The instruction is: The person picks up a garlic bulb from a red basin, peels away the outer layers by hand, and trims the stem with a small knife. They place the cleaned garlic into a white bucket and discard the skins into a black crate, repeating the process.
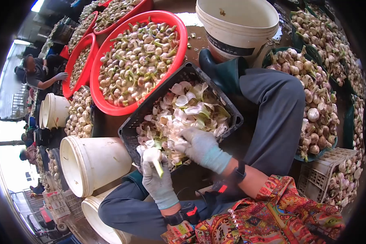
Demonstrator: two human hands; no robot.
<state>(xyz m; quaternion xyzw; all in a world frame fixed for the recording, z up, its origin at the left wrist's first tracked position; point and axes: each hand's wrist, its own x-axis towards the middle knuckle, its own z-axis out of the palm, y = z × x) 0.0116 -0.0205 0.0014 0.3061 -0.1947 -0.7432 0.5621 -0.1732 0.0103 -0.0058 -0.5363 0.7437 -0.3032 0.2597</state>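
While the left hand (159, 185) wrapped snugly around a garlic bulb (151, 155) beside the black crate's (218, 93) near edge, the right hand (203, 148) hovered half-curled over the loose skins (193, 107); whether it pinched any, I could not tell. Steady holding, with skins dropped inside the rim, seemed wisest.

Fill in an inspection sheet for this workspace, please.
Surface: brown floor, mostly hidden by containers.
Job's things: white garlic bulb with green stem; black rectangular plastic crate of pale papery peels.
Clutter: round red plastic tub of garlic bulbs; large round white plastic bucket.
Hands: gloved left hand grips the bulb; gloved right hand at the peels, contact unclear.
Cables: thin dark line between the wrists, possibly a cord.
Surroundings: person in grey shirt, far left.
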